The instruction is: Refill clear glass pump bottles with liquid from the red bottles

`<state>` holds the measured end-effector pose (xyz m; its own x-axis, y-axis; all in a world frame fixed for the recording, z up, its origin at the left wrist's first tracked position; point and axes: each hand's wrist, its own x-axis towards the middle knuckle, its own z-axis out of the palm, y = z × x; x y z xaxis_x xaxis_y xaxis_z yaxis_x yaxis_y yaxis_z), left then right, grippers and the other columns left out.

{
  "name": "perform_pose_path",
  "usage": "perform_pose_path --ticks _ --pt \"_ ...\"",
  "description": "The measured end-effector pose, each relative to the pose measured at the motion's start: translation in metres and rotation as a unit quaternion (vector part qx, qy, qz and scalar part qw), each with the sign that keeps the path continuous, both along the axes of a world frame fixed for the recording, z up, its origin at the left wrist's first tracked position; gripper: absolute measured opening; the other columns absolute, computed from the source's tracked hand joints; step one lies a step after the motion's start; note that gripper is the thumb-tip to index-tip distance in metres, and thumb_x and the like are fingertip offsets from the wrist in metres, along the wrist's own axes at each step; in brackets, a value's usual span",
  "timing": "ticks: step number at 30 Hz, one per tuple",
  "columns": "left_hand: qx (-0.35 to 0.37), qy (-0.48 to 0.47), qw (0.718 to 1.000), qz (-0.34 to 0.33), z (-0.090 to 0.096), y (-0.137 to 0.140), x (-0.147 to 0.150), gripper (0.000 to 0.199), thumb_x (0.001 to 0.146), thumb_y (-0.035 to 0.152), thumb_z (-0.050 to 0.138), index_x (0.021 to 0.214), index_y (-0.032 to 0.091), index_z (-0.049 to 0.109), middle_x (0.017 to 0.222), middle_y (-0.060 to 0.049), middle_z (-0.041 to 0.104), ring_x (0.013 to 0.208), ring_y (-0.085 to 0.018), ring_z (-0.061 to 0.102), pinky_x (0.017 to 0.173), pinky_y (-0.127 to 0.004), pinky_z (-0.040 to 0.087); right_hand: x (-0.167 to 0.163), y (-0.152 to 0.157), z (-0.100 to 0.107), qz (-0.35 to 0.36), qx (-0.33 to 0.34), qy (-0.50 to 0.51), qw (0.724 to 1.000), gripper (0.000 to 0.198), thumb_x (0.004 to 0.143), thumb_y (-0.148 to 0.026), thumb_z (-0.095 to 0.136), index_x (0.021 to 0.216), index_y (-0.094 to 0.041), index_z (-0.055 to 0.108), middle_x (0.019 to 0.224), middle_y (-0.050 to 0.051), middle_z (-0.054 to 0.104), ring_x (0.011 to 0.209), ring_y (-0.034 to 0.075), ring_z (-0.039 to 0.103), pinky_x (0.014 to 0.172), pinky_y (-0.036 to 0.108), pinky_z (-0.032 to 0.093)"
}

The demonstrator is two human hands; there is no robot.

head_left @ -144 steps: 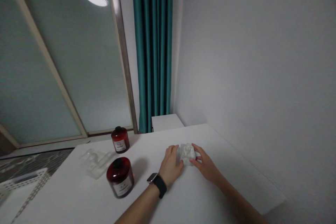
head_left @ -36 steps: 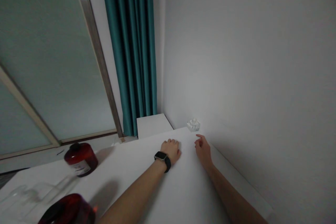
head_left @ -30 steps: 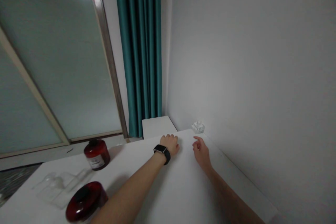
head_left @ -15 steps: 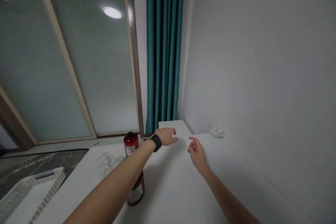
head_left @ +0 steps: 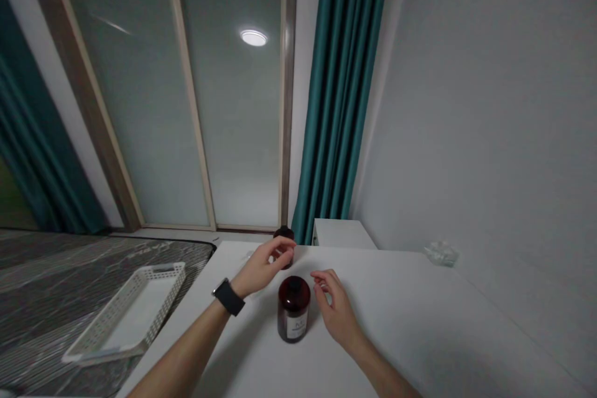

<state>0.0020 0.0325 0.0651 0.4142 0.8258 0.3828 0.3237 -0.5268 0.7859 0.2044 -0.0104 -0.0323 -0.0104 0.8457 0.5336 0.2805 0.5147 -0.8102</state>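
Lower middle of the frame, and here are two bare hands either side of a dark red bottle (head_left: 293,311) that stands upright on the white table (head_left: 401,317), black cap on top, pale label facing the camera. The right hand (head_left: 333,301) is just to the right of it, fingers bent inward, thumb apart from them, a half-open grip with nothing seen inside; a narrow strip of white tabletop shows between fingertips and glassy red side, so no contact there. Over to the left hand (head_left: 263,267), dark watch (head_left: 228,296) at its wrist: it's up and left of that near bottle, loosely curled, thumb and fingers parted, nothing seen in the grasp. Its fingertips cross in front of a second red bottle (head_left: 284,232), standing farther back at lower centre, and whether they touch it I cannot tell, because the hand covers much of it. Well away at the right of the frame, near the wall, sits a small clear, crinkled-looking object (head_left: 441,253), its details too small to read. Lower left, beside the table, there's a white perforated basket (head_left: 175,295) resting on a grey patterned surface (head_left: 60,298).
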Motion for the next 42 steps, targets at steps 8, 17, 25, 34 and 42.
perform_pose_path --ticks 8,17,25,34,42 --pt "-0.011 -0.108 0.993 0.046 -0.075 -0.026 -0.016 0.037 0.092 0.036 0.052 0.123 0.018 0.052 0.100 -0.008 0.066 0.094 -0.022 0.063 0.085 -0.036 0.051 -0.016 -0.009 -0.024 -0.034 -0.019 0.043 0.998 0.023 0.094 -0.032 0.049 0.108 -0.023 0.065 0.102 0.008 0.060 0.093 0.021 0.062 0.080 0.033 0.055" --pt "-0.057 -0.099 0.993 -0.020 -0.102 -0.035 -0.009 0.052 0.083 0.033 0.063 0.130 0.019 0.049 0.125 -0.012 0.060 0.112 -0.027 0.059 0.096 -0.040 0.047 -0.011 -0.022 -0.031 0.011 -0.034 0.031 0.999 0.025 0.094 -0.030 0.051 0.116 -0.024 0.062 0.111 0.009 0.063 0.101 0.023 0.062 0.088 0.036 0.053" --pt "-0.112 -0.163 0.980 -0.025 -0.101 -0.037 0.000 0.043 0.087 0.037 0.061 0.126 0.020 0.054 0.128 -0.012 0.062 0.114 -0.029 0.060 0.099 -0.043 0.048 -0.008 -0.016 -0.028 0.003 -0.039 0.056 0.998 0.028 0.093 -0.030 0.052 0.119 -0.023 0.061 0.116 0.010 0.067 0.106 0.024 0.064 0.090 0.038 0.054" --pt "-0.111 -0.163 0.980 -0.003 -0.107 -0.037 0.008 0.047 0.083 0.033 0.063 0.126 0.018 0.052 0.128 -0.012 0.061 0.115 -0.028 0.059 0.097 -0.042 0.048 -0.026 -0.002 0.004 -0.007 -0.015 0.071 0.997 0.041 0.087 -0.028 0.059 0.128 -0.023 0.053 0.107 0.006 0.066 0.101 0.022 0.062 0.095 0.038 0.048" --pt "-0.122 -0.133 0.983 0.006 -0.100 -0.042 0.014 0.051 0.082 0.038 0.067 0.128 0.018 0.055 0.131 -0.013 0.061 0.118 -0.029 0.057 0.102 -0.042 0.044 -0.032 -0.002 0.009 -0.024 -0.043 0.088 0.995 0.044 0.082 -0.026 0.065 0.125 -0.024 0.059 0.096 0.004 0.067 0.101 0.023 0.064 0.099 0.042 0.048"
